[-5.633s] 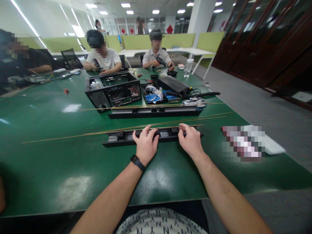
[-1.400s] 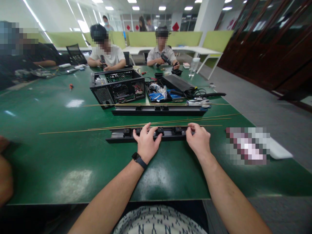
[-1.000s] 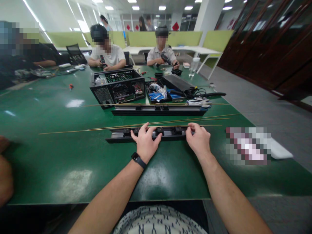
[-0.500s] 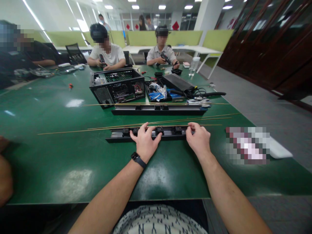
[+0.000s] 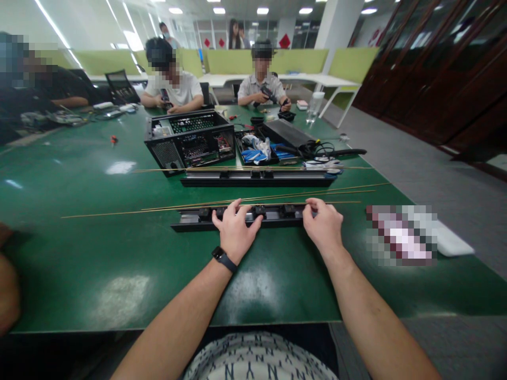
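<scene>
A long black rail with a grey channel and several small black blocks along it lies across the table before me. My left hand rests over its middle, fingers spread, the fingertips at its far edge. At the rail's right part my right hand is closed, thumb and index pinched at a thin brass rod running along the far edge. The exact contact is partly hidden by the fingers. More thin brass rods lie just behind the rail. Farther back is a second black rail.
Beyond the rails stand an open computer case and a tray with blue-white gloves. Black cables lie to their right. A white object is at the right edge. Two people sit opposite; another person's arm is at left.
Both hands stay almost in place on the rail and rod. The view shifts very slightly.
</scene>
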The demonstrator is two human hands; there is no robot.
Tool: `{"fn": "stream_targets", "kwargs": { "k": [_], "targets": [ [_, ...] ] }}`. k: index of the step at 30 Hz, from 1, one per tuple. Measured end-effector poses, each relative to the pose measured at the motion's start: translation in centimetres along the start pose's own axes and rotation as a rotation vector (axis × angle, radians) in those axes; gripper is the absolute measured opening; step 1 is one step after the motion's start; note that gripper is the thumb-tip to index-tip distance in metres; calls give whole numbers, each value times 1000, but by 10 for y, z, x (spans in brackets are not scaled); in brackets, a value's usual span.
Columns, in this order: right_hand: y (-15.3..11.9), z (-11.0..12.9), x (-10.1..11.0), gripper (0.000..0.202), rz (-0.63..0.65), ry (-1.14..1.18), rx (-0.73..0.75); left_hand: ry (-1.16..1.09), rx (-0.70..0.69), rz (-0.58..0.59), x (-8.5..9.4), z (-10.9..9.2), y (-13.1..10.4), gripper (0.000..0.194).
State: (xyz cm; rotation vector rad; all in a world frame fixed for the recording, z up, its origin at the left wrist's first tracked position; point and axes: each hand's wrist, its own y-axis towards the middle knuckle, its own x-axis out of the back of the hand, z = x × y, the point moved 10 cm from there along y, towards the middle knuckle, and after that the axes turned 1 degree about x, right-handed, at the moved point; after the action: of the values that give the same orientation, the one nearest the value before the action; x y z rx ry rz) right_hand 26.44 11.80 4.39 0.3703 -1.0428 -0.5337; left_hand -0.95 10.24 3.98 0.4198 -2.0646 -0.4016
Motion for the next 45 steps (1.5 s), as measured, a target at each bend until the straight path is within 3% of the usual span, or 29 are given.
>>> {"fn": "stream_targets", "kwargs": {
  "k": [21,31,45],
  "targets": [
    [0,-6,0,30,-2,-27,-42,-7,-60,13,-4,-3,-2,21],
    [-1,-3,-3,31,11,3,-11,2,-90,20,-11,-7,-4,29],
    [1,-4,-1,30,2,-34,-17,4,-97,10,-9,-9,-3,27]
  ]
}}
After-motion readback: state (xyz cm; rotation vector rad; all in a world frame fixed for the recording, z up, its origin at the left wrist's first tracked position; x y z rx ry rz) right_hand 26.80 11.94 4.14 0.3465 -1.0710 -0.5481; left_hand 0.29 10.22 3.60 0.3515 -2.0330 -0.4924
